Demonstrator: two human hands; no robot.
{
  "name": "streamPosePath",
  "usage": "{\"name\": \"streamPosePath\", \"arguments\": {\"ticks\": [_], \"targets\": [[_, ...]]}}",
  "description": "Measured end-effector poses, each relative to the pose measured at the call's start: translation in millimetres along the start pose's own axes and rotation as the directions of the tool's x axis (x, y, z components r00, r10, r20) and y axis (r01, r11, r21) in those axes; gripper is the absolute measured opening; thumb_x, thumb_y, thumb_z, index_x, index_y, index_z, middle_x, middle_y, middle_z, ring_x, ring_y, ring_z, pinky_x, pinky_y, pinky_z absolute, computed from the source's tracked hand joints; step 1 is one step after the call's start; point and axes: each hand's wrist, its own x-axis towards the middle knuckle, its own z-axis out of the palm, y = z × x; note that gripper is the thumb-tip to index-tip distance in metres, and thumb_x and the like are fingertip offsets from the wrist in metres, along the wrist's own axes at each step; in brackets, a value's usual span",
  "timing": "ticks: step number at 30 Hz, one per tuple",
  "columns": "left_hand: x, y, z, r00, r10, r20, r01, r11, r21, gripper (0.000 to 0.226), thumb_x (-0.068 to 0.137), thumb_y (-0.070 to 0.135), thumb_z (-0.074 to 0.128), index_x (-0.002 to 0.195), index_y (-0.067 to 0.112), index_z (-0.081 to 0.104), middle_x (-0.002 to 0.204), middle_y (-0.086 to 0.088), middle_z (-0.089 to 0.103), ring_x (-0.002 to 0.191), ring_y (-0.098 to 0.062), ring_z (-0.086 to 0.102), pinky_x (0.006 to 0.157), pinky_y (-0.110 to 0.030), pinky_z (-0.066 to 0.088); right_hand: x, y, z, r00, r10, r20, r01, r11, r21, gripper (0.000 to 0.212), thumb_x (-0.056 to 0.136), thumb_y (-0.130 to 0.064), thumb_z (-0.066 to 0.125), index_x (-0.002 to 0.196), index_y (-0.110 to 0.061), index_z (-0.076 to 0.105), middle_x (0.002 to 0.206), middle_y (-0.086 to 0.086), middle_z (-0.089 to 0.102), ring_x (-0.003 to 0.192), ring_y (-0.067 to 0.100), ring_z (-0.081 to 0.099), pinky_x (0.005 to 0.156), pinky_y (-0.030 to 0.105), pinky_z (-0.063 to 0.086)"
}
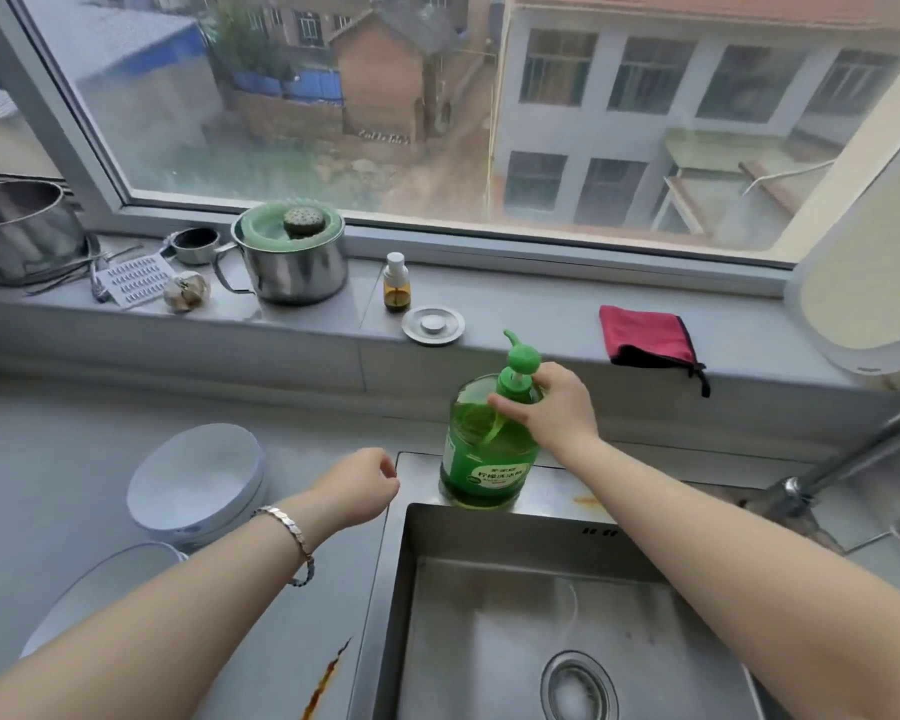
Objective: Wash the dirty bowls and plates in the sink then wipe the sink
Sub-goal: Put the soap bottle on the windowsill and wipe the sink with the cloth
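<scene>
The right hand (552, 407) closes its grip on the neck of the green detergent bottle (484, 444), just below the pump head. Holding at the neck keeps the tall bottle upright and leaves the pump free for pressing. The bottle stands on the steel ledge at the back left corner of the sink (531, 527), beside the basin, so any drip falls on steel rather than on the bench (63, 459).

The left hand (357, 488) hovers over the bench at the sink's left edge, fingers loosely curled and holding nothing. Its position near the bottle suggests it is ready either to receive detergent or to steady the base.

The white bowls (196, 483) are stacked on the bench left of the sink, with the rim of a plate (100, 584) showing nearer the camera, partly hidden by the left forearm. The basin holds no dishes, which suggests that washing is either done or not yet begun; the pictures do not settle which.

A red cloth (645, 337) lies folded on the window sill (515, 298), well apart from the sink, within reach for the wiping step. The faucet (848, 465) is swung to the right, clear of the basin.
</scene>
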Motion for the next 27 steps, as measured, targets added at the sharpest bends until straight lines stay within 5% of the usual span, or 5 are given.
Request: {"name": "streamPosePath", "arguments": {"ticks": [6, 14, 22, 27], "targets": [[14.1, 34.5, -15.9, 0.995, 0.096, 0.02, -0.097, 0.992, 0.082, 0.023, 0.091, 0.02, 0.044, 0.107, 0.015, 0.06, 0.109, -0.001, 0.063, 0.091, -0.016, 0.053, 0.077, -0.023, 0.042, -9.8, -20.5, -42.8, 0.992, -0.051, -0.118, 0.056, 0.998, 0.037, 0.026, 0.069, -0.035, 0.079, 0.078, -0.013, 0.068, 0.082, -0.005, 0.058, 0.078, 0.015, 0.052, 0.072, 0.032, 0.044], [39.5, 118.0, -68.7, 0.974, 0.226, 0.007, -0.226, 0.969, 0.096, 0.027, 0.09, 0.014, 0.044, 0.105, 0.008, 0.065, 0.102, -0.009, 0.065, 0.095, -0.021, 0.059, 0.074, -0.021, 0.041, 62.2, -96.0, -134.6, 0.979, -0.084, -0.185, 0.101, 0.991, 0.083, 0.034, 0.073, -0.037, 0.076, 0.095, -0.011, 0.072, 0.091, 0.001, 0.07, 0.086, 0.017, 0.062, 0.083, 0.031, 0.048], [76.6, 159.7, -92.2, 0.97, 0.228, -0.08, -0.222, 0.972, 0.077, 0.028, 0.089, 0.014, 0.044, 0.111, 0.011, 0.062, 0.112, -0.007, 0.066, 0.104, -0.023, 0.061, 0.088, -0.026, 0.049, 143.5, -88.9, -129.3, 0.963, -0.093, -0.253, 0.128, 0.984, 0.127, 0.031, 0.076, -0.03, 0.075, 0.097, -0.008, 0.07, 0.087, 0.001, 0.063, 0.086, 0.018, 0.057, 0.076, 0.026, 0.04], [96.2, 163.6, -82.8, 0.97, 0.233, -0.071, -0.223, 0.967, 0.123, 0.03, 0.09, 0.016, 0.044, 0.115, 0.013, 0.06, 0.116, -0.005, 0.064, 0.107, -0.02, 0.059, 0.081, -0.02, 0.043, 183.2, -75.3, -114.6, 0.973, -0.108, -0.204, 0.139, 0.98, 0.141, 0.039, 0.081, -0.03, 0.07, 0.112, -0.007, 0.063, 0.11, 0.007, 0.065, 0.092, 0.015, 0.052, 0.083, 0.025, 0.037]]}}
